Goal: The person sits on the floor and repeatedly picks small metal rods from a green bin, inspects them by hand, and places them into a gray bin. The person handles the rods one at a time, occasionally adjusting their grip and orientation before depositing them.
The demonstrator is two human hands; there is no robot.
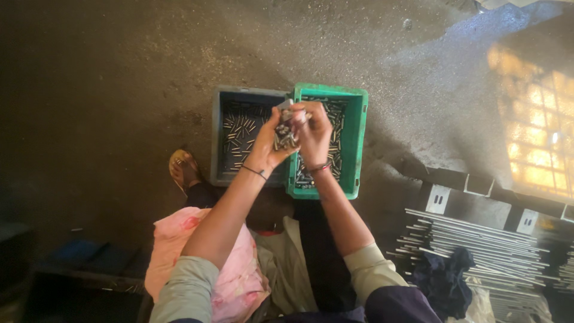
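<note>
Left hand (270, 139) cupped round a bundle of small grey metal pins (284, 137); right hand (312, 133) pinching at them, above green plastic crate's rim (293, 143); bare floor (119, 72) open from 9 to 12 o'clock.

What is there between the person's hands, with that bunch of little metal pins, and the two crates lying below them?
Nothing visible. The left hand cups a bunch of small metal pins, and the right hand touches them from the other side. Directly beneath lie the grey crate and the green crate, both open-topped and holding loose pins.
</note>
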